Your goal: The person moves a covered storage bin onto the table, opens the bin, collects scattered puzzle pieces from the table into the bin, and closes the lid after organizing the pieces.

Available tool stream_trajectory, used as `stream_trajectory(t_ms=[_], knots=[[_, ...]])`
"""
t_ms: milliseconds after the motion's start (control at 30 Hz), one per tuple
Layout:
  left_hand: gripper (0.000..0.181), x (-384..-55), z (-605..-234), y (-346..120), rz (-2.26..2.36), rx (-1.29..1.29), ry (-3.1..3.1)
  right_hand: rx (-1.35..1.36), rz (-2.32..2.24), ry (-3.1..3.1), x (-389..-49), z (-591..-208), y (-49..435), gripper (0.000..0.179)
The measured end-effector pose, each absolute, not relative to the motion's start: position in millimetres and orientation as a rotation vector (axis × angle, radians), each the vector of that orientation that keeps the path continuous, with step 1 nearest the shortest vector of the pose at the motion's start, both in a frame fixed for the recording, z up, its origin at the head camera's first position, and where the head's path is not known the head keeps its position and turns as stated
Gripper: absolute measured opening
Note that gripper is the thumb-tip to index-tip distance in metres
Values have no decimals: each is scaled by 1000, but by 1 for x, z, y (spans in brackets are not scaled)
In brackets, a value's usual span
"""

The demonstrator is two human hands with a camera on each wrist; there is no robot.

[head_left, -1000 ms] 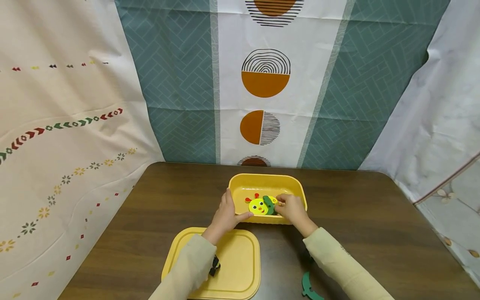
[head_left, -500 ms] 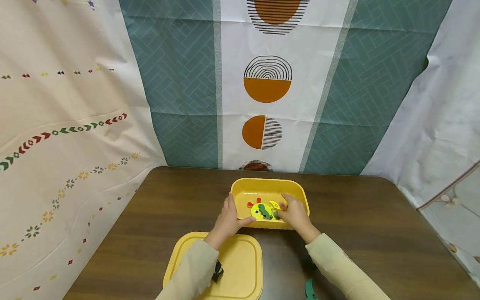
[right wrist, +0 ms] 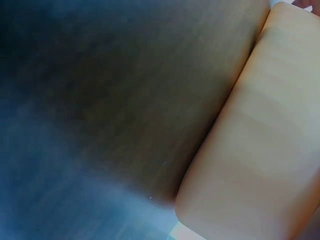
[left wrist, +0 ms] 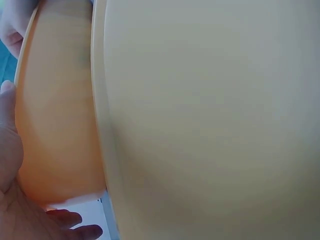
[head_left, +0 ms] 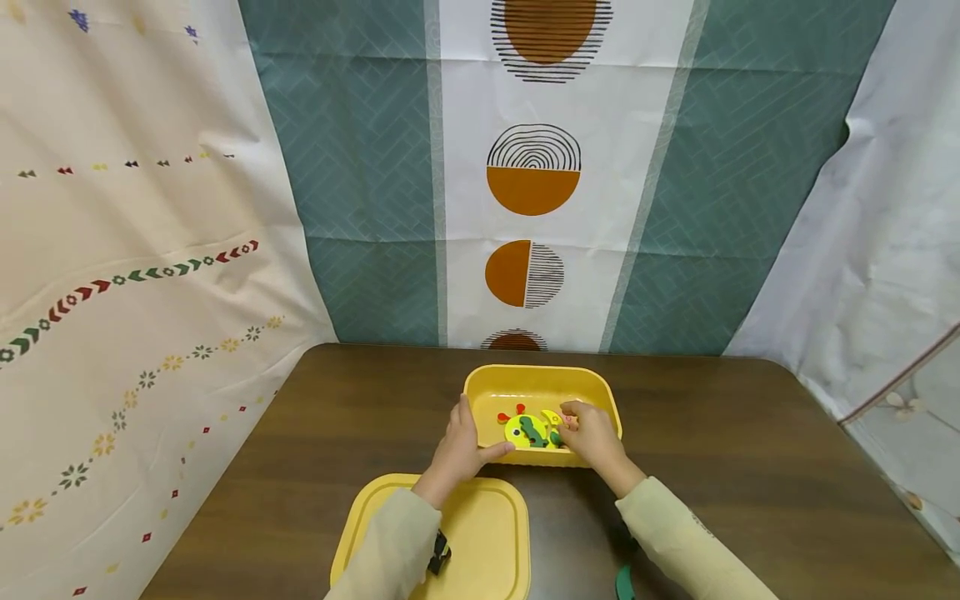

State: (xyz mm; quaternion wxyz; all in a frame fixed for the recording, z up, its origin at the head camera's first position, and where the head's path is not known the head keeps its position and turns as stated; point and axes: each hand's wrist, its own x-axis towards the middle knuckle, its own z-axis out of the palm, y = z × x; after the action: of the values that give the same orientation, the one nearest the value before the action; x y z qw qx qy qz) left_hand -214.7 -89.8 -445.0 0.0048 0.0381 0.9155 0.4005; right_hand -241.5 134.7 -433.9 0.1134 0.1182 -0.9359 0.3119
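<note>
In the head view, a yellow plastic tub (head_left: 542, 377) stands at the middle of the table. My left hand (head_left: 459, 446) touches its front left corner, fingers straight along the left wall and thumb over the front rim. Inside lies a round yellow smiling-face piece (head_left: 513, 435) with red feelers, partly covered by a green piece (head_left: 532, 431). My right hand (head_left: 594, 435) reaches into the tub's right side. Its bent thumb and forefinger are at a small pink piece (head_left: 568, 422), beside a yellow crescent piece (head_left: 551, 417); I cannot tell whether they pinch it.
A pale yellow lid (head_left: 491, 542) lies flat in front of the tub, under my left forearm. On it sits a small black piece (head_left: 440, 552). A green curved piece (head_left: 624, 583) lies near the front edge, beside my right sleeve. Curtains hang behind the table.
The green piece has shifted left onto the smiling face. My right fingers have moved off it, spread, and drawn closer together at the pink piece. My left hand stays at the tub's corner.
</note>
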Motion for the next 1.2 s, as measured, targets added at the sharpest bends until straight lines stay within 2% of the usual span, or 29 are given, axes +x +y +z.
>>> stream_trajectory(t_ms=[633,1200], knots=[[115,-214,-447,-91,1230,160,2891,522,1014,-2564,-232,-438,143,25],[115,-211,-444,-92,1244,125,2874,644,1011,-2520,-219,-432,161,30]])
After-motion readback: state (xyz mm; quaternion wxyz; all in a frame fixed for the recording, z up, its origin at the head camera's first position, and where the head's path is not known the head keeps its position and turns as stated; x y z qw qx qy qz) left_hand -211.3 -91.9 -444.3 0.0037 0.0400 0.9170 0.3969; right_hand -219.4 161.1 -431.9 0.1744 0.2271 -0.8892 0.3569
